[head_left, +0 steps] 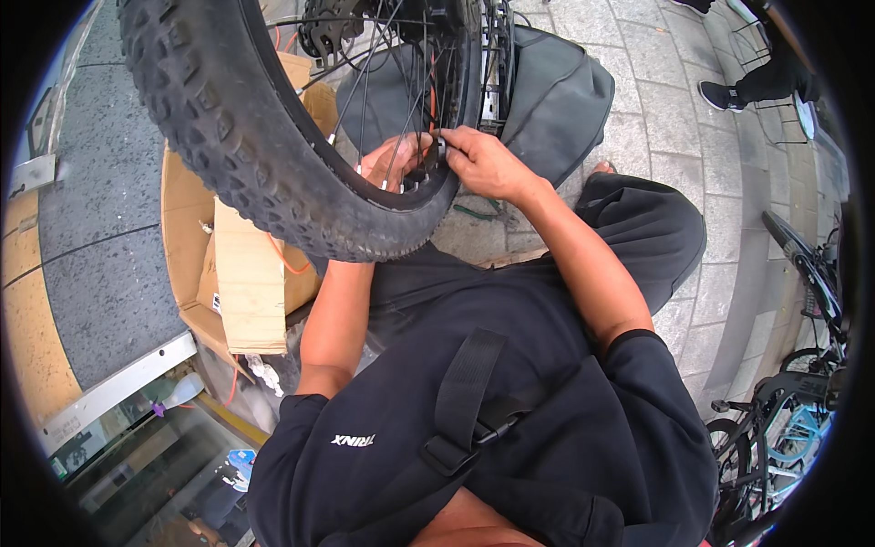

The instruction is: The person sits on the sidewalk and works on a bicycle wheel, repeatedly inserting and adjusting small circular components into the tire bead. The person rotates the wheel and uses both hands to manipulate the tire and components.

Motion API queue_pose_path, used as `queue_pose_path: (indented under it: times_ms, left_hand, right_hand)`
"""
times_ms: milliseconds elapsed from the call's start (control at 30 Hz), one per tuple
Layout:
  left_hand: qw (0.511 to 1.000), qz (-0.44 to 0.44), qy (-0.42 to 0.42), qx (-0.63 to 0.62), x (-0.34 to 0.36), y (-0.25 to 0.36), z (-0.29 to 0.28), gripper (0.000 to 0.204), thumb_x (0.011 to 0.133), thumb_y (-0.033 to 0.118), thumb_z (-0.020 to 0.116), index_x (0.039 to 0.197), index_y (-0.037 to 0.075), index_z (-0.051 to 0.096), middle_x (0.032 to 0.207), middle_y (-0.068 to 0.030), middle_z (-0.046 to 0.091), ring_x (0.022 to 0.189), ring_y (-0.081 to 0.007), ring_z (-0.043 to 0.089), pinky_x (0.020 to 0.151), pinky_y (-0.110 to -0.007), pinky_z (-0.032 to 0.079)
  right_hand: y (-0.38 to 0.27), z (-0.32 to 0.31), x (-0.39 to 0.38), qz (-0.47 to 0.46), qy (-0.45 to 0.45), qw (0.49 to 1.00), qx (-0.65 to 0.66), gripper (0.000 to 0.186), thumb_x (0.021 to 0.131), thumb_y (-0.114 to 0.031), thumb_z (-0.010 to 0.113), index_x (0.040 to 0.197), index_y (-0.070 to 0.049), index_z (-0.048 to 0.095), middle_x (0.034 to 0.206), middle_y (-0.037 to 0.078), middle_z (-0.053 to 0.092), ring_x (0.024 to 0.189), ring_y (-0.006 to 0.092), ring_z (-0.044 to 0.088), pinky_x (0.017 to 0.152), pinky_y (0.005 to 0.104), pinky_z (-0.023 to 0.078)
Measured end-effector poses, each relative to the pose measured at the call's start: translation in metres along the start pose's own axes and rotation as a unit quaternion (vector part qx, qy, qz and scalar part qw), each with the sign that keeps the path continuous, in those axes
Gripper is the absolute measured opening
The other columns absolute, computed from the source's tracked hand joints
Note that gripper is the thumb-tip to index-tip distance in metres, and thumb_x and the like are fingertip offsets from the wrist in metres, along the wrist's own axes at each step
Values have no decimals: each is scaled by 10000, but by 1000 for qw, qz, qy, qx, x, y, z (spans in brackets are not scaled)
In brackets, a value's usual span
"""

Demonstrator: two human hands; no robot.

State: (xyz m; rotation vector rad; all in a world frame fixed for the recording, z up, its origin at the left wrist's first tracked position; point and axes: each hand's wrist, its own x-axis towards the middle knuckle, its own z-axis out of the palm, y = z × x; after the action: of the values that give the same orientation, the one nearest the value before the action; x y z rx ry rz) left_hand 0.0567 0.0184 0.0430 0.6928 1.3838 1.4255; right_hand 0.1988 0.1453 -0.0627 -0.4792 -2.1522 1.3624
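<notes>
A bicycle wheel with a thick, knobby black tyre [205, 118] stands in front of me, tilted. Its black rim [421, 197] and thin spokes cross over my left hand [398, 157], which reaches in behind them with bent fingers. My right hand [488, 166] comes from the other side of the wheel, thumb and forefinger pinched together near the rim. The fingertips of both hands nearly meet there. Whatever small part they grip is hidden by the fingers and spokes. An orange cable [433, 91] runs behind the spokes just above the hands.
An opened cardboard box [191, 237] stands left under the tyre. Behind the wheel lies a dark grey padded piece [561, 100] on the paving [656, 137]. Parked bicycles [775, 428] line the right edge. Another person's shoe [720, 96] shows at upper right. A metal-edged ledge [118, 392] lies left.
</notes>
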Motion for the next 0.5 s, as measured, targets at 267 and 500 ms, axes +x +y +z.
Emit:
queue_pose_path:
  times_ms: [267,500]
  left_hand:
    - [1000,-2,-9,-4,1,-5,-8,633,1010,437,585,1287,-132,574,1247,-219,633,1165,-313,620,1044,-411,474]
    - [1000,-20,14,11,-1,-2,-6,609,1018,440,570,1253,-120,610,1217,-216,647,1138,-301,627,1037,-396,475]
  right_hand:
    - [-15,-16,3,259,-118,925,250,431,1023,-281,606,1341,9,621,922,24,635,753,91,598,683,273,544]
    - [-47,-23,16,241,-84,964,73,448,968,-376,658,1070,55,727,705,56,642,653,108,613,633,294,515]
